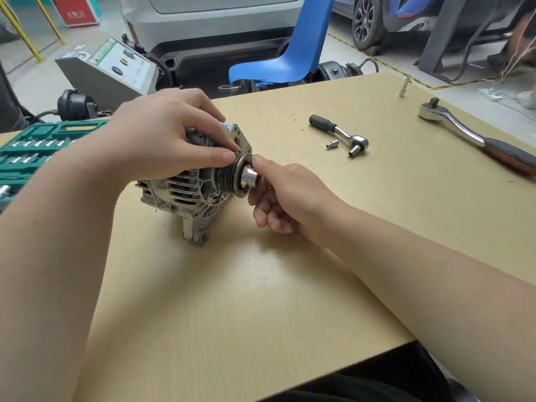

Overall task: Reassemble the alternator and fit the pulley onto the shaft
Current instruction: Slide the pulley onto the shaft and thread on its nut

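Two bare forearms reaching in over a pale wood-grain counter (220, 300), scuffed and speckled with grit. Alternator (188, 192) lying on its side near the middle, mounting ear toward the near edge. Grooved pulley (232, 177) seated on its right end, a shiny socket (250, 177) sticking out of the pulley's centre. Left hand (162, 140) draped over the housing, fingers curled, thumb and forefinger pinching the pulley rim. Right hand (285, 198) just beside, forefinger tip touching the rim, remaining fingers curled around the socket. Farther back: small green-handled ratchet (340, 134), loose adapter bit (331, 144) beside it, large ratchet (475, 134) at right. Green socket case (34, 143) at left. Beyond: blue chair (293, 53), parked cars, grey workshop floor.
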